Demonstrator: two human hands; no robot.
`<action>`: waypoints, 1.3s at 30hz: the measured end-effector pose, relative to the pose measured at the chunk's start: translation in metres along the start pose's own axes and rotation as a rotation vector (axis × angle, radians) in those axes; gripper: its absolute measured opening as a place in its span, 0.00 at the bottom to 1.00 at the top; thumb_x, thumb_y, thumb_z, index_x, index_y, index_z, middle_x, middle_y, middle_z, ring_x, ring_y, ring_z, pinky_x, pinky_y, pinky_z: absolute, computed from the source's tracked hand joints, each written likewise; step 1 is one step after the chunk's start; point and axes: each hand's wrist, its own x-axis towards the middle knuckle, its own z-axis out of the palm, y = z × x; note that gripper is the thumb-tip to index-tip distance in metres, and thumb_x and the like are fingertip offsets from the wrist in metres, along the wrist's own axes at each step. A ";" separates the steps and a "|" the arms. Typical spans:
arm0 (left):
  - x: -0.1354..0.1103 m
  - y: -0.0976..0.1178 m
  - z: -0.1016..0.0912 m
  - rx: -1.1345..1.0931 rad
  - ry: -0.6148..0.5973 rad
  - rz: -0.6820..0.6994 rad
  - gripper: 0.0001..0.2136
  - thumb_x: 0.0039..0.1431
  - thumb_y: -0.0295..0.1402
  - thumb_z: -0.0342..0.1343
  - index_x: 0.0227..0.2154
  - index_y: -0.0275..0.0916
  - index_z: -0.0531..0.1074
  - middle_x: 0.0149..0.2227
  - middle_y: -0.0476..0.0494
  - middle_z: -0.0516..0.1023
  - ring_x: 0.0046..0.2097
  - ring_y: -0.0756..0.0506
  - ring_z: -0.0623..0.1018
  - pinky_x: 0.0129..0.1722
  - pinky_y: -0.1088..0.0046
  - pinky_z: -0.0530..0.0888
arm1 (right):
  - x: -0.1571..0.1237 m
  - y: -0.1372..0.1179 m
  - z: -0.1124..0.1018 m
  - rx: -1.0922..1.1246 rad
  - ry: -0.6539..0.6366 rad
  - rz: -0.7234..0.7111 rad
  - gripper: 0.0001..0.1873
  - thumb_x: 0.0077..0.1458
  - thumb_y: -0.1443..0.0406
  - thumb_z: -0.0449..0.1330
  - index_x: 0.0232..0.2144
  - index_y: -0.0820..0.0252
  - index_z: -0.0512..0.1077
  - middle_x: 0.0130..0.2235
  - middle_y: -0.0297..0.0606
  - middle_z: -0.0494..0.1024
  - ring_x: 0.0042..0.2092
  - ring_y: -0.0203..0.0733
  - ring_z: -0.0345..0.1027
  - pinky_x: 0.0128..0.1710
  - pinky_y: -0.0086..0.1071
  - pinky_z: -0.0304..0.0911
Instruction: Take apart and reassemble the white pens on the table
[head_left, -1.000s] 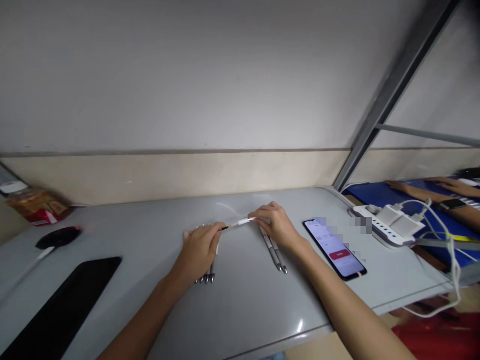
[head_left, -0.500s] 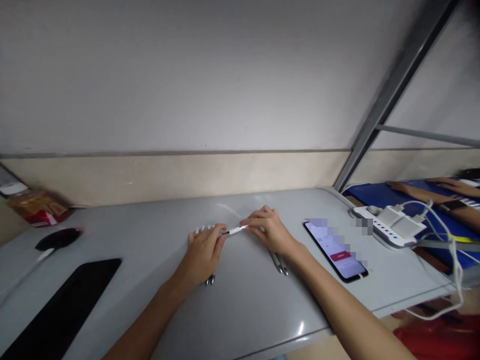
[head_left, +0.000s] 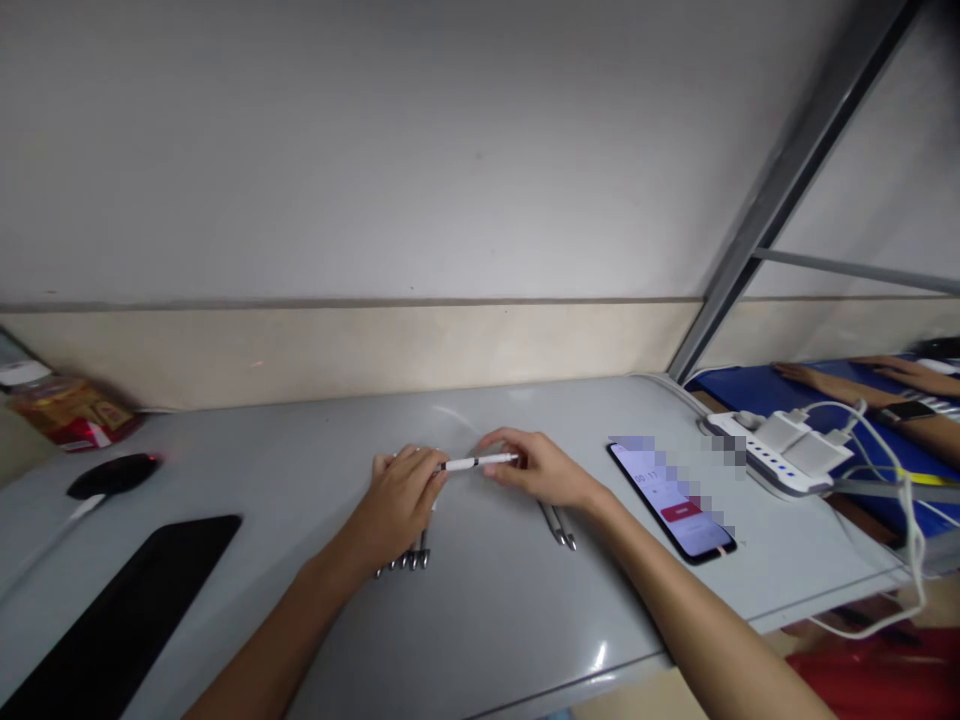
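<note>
A white pen is held level just above the grey table between my two hands. My left hand pinches its dark left end, fingers curled. My right hand grips the right end with thumb and fingertips. Under my left hand lie several silver pens, their tips pointing toward me. Two more silver pens lie beneath my right wrist.
A phone with a lit screen lies right of my right hand. A white power strip with chargers and cables sits at the right edge. A black mouse, black pad and red packet lie left. Another person's arms rest far right.
The pen has come together from a stretched, pulled-apart look to one shorter white piece. My right hand slid left toward my left hand and then turned its grip onto the pen's end.
</note>
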 end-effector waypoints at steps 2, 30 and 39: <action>0.000 0.000 -0.001 -0.002 0.001 -0.010 0.12 0.67 0.37 0.40 0.42 0.43 0.68 0.37 0.48 0.73 0.41 0.45 0.70 0.43 0.65 0.59 | -0.001 0.002 -0.002 0.017 0.008 -0.003 0.14 0.55 0.57 0.60 0.40 0.58 0.72 0.26 0.30 0.69 0.27 0.33 0.58 0.26 0.26 0.54; -0.001 -0.005 0.004 -0.025 0.018 -0.001 0.13 0.68 0.35 0.38 0.43 0.42 0.67 0.37 0.48 0.72 0.42 0.45 0.69 0.44 0.65 0.59 | -0.002 -0.003 -0.002 -0.074 0.037 -0.080 0.14 0.55 0.61 0.60 0.43 0.58 0.70 0.28 0.29 0.69 0.28 0.32 0.60 0.29 0.26 0.55; 0.000 -0.009 0.007 -0.056 -0.012 -0.028 0.13 0.68 0.36 0.37 0.38 0.41 0.67 0.34 0.48 0.70 0.39 0.46 0.69 0.43 0.65 0.60 | -0.002 -0.006 -0.001 -0.155 0.046 -0.078 0.18 0.55 0.58 0.60 0.47 0.57 0.70 0.32 0.33 0.74 0.29 0.33 0.62 0.31 0.27 0.57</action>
